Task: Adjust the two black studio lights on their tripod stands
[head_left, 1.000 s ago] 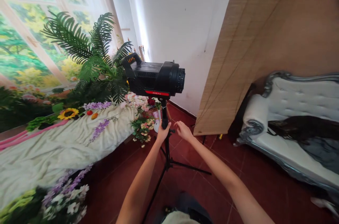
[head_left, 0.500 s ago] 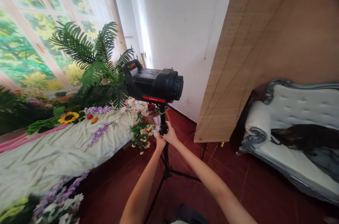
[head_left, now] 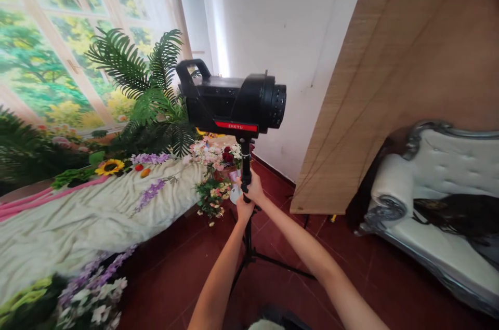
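Note:
A black studio light (head_left: 234,104) with a red label and a top handle sits on a black stand (head_left: 248,239), its round front facing right. Both my hands are wrapped round the upright pole below the light. My left hand (head_left: 244,209) grips the lower part, and my right hand (head_left: 255,187) is just above it at the pole's collar. The fingers are partly hidden behind the pole. The stand's legs spread over the dark red tiled floor (head_left: 167,278).
Left of the stand, a cream cloth (head_left: 97,215) bears a sunflower (head_left: 109,167) and purple flowers. Pink flowers (head_left: 206,156) and a palm plant (head_left: 156,75) are close behind the light. To the right are a hanging bamboo blind (head_left: 339,111) and a white tufted sofa (head_left: 448,163).
The light stands higher and slightly further right in view, looking larger. Both hands have shifted a little right, still round the pole. The blind and sofa have moved right in view.

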Demonstrator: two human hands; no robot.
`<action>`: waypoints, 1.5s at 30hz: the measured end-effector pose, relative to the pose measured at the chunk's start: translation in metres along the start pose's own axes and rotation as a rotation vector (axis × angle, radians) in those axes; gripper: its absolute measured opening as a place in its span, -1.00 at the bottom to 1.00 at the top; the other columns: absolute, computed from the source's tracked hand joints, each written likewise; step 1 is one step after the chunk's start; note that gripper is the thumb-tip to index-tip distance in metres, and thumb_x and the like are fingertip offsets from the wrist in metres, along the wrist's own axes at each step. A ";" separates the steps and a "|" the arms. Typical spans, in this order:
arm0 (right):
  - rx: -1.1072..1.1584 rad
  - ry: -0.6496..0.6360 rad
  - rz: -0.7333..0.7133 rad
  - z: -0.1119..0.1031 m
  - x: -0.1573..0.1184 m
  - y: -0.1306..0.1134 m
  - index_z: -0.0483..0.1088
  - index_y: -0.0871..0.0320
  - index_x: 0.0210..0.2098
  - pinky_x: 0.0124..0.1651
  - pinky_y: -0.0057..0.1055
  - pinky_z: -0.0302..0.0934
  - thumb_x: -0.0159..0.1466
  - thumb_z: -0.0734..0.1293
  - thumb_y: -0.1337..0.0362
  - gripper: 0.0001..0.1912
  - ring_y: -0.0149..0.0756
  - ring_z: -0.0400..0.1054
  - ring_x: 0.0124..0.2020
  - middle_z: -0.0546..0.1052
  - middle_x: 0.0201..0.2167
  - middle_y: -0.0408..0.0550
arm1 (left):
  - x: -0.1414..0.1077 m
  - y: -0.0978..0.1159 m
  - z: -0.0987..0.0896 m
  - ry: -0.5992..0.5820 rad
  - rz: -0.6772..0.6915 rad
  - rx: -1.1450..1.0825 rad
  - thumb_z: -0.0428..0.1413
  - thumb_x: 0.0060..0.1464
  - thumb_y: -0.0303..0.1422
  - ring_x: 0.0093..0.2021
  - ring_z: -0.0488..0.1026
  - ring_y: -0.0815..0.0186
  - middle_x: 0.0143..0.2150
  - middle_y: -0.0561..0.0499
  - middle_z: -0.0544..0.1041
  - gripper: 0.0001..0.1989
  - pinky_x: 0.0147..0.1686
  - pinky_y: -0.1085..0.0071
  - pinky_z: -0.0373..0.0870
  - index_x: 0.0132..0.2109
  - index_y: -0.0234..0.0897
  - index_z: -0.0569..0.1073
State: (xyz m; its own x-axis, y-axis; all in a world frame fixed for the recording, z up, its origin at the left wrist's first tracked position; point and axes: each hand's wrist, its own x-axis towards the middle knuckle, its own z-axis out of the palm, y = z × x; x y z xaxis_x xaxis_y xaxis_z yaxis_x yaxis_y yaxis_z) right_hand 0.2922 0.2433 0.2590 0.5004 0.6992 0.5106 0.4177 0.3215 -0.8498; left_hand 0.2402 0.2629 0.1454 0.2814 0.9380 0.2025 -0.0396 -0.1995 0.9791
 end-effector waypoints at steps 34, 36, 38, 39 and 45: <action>-0.042 0.002 -0.084 -0.009 0.038 -0.044 0.22 0.14 -0.35 -0.42 -0.49 0.16 0.08 0.33 0.16 -0.75 -0.44 0.20 -0.52 0.32 -0.52 -0.23 | 0.017 0.002 0.011 0.021 -0.051 -0.041 0.19 -0.28 -0.19 -0.67 0.07 0.52 -0.73 0.17 0.13 -0.62 -0.66 0.53 0.01 -0.68 -0.25 0.14; -0.076 -0.007 -0.100 -0.011 0.039 -0.046 0.23 0.14 -0.36 -0.40 -0.48 0.17 0.08 0.33 0.15 -0.75 -0.42 0.21 -0.51 0.33 -0.52 -0.22 | 0.018 -0.001 0.013 0.039 -0.048 -0.030 0.18 -0.26 -0.20 -0.67 0.06 0.52 -0.73 0.17 0.11 -0.62 -0.66 0.53 0.00 -0.69 -0.24 0.12; -0.114 -0.027 -0.108 -0.016 0.041 -0.048 0.24 0.14 -0.35 -0.36 -0.46 0.18 0.08 0.34 0.13 -0.74 -0.41 0.23 -0.49 0.34 -0.51 -0.22 | 0.019 -0.002 0.014 0.049 -0.046 -0.017 0.17 -0.26 -0.21 -0.67 0.07 0.51 -0.73 0.17 0.12 -0.63 -0.67 0.53 0.00 -0.69 -0.24 0.13; -0.132 -0.048 -0.108 -0.019 0.041 -0.050 0.25 0.14 -0.33 -0.35 -0.45 0.19 0.08 0.35 0.13 -0.72 -0.40 0.24 -0.48 0.36 -0.50 -0.21 | 0.018 -0.002 0.015 0.053 -0.049 -0.012 0.17 -0.26 -0.21 -0.67 0.09 0.50 -0.73 0.16 0.13 -0.65 -0.66 0.53 0.02 -0.68 -0.24 0.16; 0.014 -0.413 -0.023 -0.056 0.026 -0.037 0.25 0.13 -0.14 -0.26 -0.44 0.29 0.03 0.41 0.09 -0.53 -0.37 0.36 -0.30 0.44 -0.31 -0.15 | 0.018 -0.006 0.016 0.076 -0.059 0.006 0.17 -0.26 -0.26 -0.62 0.25 0.42 -0.71 0.12 0.25 -0.75 -0.61 0.51 0.16 -0.65 -0.26 0.28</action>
State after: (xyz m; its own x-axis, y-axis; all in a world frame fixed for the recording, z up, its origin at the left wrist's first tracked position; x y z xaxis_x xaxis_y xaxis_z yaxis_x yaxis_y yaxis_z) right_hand 0.3321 0.2140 0.3112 0.1431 0.8883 0.4365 0.4134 0.3471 -0.8418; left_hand 0.2606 0.2768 0.1432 0.2091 0.9670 0.1453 -0.0197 -0.1444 0.9893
